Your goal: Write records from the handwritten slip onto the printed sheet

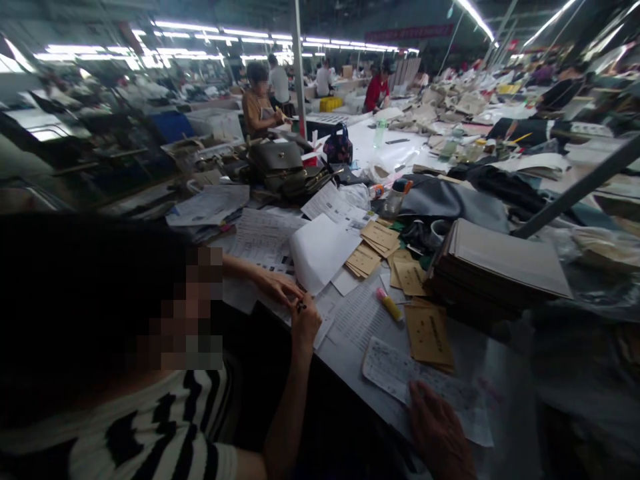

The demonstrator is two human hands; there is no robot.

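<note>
My right hand (440, 433) lies at the bottom edge, fingers flat and open on the near corner of a handwritten sheet (395, 370). It holds nothing. My left hand is out of view. Just beyond the sheet lie a brown envelope (430, 333) and a yellow marker with a pink cap (389, 305). At my left sits a co-worker in a striped top (150, 427). The co-worker's two hands (295, 303) pinch a small dark thing over printed sheets (357, 317).
More brown envelopes (375, 243) and a curled white sheet (320, 253) lie further back. A thick stack of grey boards (500, 267) stands at the right. Beyond are a dark handbag (280, 163), grey cloth (450, 200), a slanting metal bar (575, 190) and other workers.
</note>
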